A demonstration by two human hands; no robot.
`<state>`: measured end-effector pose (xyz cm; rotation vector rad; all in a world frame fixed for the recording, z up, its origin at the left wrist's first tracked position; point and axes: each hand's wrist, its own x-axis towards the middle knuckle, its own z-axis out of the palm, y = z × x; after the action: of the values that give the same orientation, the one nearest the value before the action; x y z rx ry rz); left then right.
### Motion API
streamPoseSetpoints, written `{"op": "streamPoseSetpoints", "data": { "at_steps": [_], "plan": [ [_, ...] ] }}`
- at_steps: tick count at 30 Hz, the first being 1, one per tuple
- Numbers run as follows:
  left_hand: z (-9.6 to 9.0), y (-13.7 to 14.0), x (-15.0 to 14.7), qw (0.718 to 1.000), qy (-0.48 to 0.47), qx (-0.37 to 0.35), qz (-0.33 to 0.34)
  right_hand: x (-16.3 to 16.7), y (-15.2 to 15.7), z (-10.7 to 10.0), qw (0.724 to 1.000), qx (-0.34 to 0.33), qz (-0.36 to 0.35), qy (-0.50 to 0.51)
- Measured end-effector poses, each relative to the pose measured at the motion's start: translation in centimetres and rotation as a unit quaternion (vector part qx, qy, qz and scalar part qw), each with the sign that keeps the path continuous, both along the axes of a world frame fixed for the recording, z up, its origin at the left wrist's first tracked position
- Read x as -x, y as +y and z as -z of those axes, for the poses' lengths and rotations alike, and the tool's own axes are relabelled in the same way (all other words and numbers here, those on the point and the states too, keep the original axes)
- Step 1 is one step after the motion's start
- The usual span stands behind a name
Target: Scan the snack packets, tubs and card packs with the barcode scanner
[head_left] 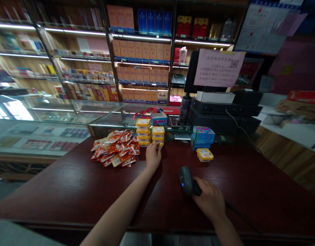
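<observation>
My right hand [211, 200] is closed round the handle of a black barcode scanner [187, 181], which shows a blue light and trails a cable. My left hand [153, 158] reaches to the foot of the nearer-right of two stacks of yellow-lidded tubs. Its fingers are stretched out at the front of the right tub stack [158, 131], partly covering the lowest tub; firm contact cannot be made out. The left tub stack [143, 129] is beside it. Left of both lies a heap of orange snack packets [116, 148]. A single yellow tub [205, 155] sits apart on the right.
A pile of blue boxes [203, 137] stands behind the single tub on the dark wooden counter [96, 191]. Farther back are a glass display case [106, 118], a black bottle [185, 108] and a monitor bearing a paper notice [218, 68]. Stocked shelves line the wall.
</observation>
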<state>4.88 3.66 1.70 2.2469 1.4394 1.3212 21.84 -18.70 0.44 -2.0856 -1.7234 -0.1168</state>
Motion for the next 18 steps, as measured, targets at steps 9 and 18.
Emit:
{"op": "streamPoseSetpoints", "data": {
  "at_steps": [9,18],
  "plan": [
    [-0.8,-2.8,-6.9,0.969,0.101,0.013,0.226,-3.2,-2.2,-2.6,0.985,0.019,0.172,0.017],
    [-0.1,-4.3,-14.7,0.92,0.166,-0.027,0.353,-6.2,-4.7,-1.5,0.972,0.023,0.228,0.041]
  ]
}}
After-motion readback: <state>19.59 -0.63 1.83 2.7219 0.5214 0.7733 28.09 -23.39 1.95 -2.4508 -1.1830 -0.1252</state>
